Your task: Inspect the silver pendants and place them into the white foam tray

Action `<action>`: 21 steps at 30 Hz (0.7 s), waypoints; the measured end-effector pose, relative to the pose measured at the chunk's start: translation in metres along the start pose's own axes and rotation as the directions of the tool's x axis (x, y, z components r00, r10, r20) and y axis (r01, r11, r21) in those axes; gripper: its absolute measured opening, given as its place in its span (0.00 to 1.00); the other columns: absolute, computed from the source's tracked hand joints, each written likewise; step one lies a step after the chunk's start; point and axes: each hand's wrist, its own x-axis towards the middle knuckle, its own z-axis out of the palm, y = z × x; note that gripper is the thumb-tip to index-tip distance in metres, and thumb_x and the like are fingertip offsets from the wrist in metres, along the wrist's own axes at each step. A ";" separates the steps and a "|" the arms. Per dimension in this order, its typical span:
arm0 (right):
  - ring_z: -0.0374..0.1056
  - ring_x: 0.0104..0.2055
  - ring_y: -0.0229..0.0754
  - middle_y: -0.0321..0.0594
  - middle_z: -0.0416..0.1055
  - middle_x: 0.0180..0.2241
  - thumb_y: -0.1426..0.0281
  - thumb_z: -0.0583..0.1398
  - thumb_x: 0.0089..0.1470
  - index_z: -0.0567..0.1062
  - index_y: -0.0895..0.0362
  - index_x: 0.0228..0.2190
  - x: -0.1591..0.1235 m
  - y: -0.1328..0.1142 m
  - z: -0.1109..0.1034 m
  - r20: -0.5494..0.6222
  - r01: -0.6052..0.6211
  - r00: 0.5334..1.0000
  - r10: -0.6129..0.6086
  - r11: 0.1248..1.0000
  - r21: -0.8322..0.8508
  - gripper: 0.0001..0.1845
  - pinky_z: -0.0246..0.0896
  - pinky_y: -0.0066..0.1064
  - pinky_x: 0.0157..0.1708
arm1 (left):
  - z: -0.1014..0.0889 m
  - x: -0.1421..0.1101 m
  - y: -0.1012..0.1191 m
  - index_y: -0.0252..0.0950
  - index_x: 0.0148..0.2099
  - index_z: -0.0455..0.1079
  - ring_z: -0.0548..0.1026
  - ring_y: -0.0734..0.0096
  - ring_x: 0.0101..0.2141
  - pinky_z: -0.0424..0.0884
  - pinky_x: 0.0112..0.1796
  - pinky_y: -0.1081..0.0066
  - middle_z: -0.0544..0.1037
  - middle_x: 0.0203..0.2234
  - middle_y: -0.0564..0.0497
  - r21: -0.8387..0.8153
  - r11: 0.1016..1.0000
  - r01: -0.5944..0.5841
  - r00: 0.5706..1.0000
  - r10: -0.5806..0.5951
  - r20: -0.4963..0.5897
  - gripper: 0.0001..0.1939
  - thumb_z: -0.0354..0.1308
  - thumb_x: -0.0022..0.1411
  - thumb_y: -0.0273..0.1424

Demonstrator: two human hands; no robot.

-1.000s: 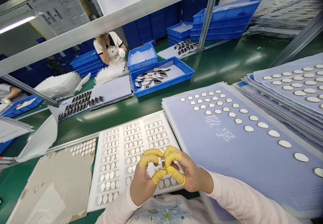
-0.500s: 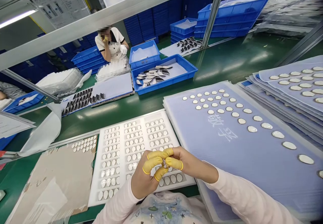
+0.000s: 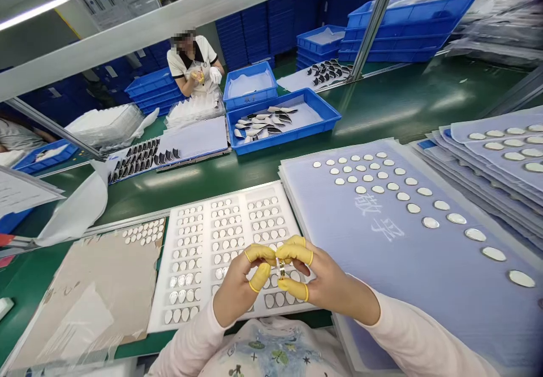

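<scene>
My left hand (image 3: 237,289) and my right hand (image 3: 322,278) meet over the near edge of a white tray (image 3: 224,252). Both wear yellow finger cots. Between their pinched fingertips sits a small shiny oval metal piece (image 3: 280,268), held on edge by both hands. The tray has rows of small oval pockets, and several pockets hold similar shiny pieces. To the right lies a pale purple sheet (image 3: 403,252) with rows of oval metal pieces (image 3: 430,222) along its far and right side.
More purple sheets (image 3: 500,156) with oval pieces are stacked at the right. A brown cardboard sheet (image 3: 93,298) lies at the left. Across the green belt (image 3: 382,111) stand blue bins (image 3: 284,119) with dark parts, and a person (image 3: 193,65) works opposite.
My hands stay together on the small piece and have turned it between the fingertips. The view has shifted a little, and the person opposite lowered a hand.
</scene>
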 end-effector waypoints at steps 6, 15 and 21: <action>0.66 0.32 0.38 0.37 0.68 0.34 0.73 0.59 0.62 0.67 0.51 0.47 0.003 -0.005 0.006 -0.027 0.150 0.987 -0.156 0.977 -0.152 0.13 0.65 0.29 0.30 | -0.004 0.003 0.011 0.36 0.41 0.72 0.73 0.71 0.32 0.72 0.36 0.71 0.75 0.31 0.51 -0.075 0.997 0.023 0.998 -0.019 0.055 0.10 0.62 0.63 0.38; 0.68 0.33 0.42 0.41 0.71 0.36 0.73 0.55 0.65 0.65 0.54 0.52 0.003 0.006 0.011 -0.005 0.311 0.943 -0.332 0.886 -0.344 0.15 0.67 0.31 0.30 | -0.006 0.003 0.012 0.37 0.43 0.73 0.76 0.72 0.32 0.74 0.37 0.72 0.77 0.33 0.52 0.050 0.998 0.050 0.997 -0.052 0.055 0.11 0.60 0.57 0.23; 0.63 0.28 0.38 0.38 0.67 0.37 0.76 0.55 0.61 0.61 0.52 0.54 -0.003 0.011 0.008 0.046 0.031 0.999 -0.023 0.985 -0.172 0.20 0.64 0.31 0.29 | -0.004 0.003 0.011 0.38 0.48 0.70 0.76 0.71 0.33 0.75 0.37 0.70 0.77 0.34 0.51 0.224 0.965 -0.137 0.989 0.145 -0.018 0.15 0.58 0.58 0.22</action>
